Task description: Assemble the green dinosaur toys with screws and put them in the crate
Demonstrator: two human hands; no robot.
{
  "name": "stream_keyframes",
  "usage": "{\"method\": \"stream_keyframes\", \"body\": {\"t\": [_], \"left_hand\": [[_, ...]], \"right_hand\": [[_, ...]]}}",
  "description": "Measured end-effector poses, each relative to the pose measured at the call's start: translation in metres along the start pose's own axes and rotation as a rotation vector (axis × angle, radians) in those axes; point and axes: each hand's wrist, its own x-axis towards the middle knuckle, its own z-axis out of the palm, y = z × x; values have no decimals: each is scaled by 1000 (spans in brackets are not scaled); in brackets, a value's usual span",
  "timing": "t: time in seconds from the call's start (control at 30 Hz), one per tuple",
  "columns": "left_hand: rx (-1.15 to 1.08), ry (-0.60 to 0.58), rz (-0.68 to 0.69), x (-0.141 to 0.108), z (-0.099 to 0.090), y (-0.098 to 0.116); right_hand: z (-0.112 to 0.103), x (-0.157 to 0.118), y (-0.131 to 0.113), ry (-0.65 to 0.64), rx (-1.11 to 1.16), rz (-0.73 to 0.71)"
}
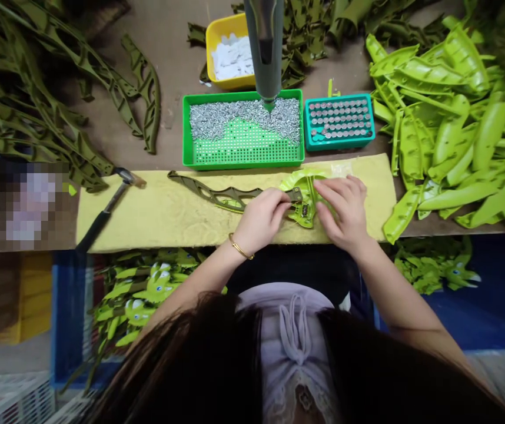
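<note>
On the yellow cloth lies a long dark olive plastic frame with cut-outs, its right end meeting a lime-green plastic shell. My left hand is closed, thumb and fingertips pinched at that olive end, over the shell's left side. Spread fingers of my right hand rest at the shell's right side, tips apart. Inside the shell, a small dark part shows between the hands, too small to name. Some lime-green plastic shows beneath the olive frame.
A hammer lies at left. Beyond the cloth stand a green basket of small metal screws, a teal tray of round metal pieces and a yellow bin. A screwdriver hangs above. Lime shells and olive frames are piled sideways.
</note>
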Motion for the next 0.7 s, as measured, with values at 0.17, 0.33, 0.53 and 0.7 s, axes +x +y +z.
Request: {"method": "stream_keyframes", "body": {"t": [0.17,0.33,0.53,0.7], "left_hand": [[-518,49,-269,4,6,10],[-662,113,-335,7,10,11],[-567,117,-282,5,16,-2],[-218,188,-54,-5,17,-6]], "right_hand": [[19,-22,-42,24,-29,87],[32,-19,-46,113,51,224],[22,-7,-32,144,185,237],[18,-3,-20,143,66,101]]}}
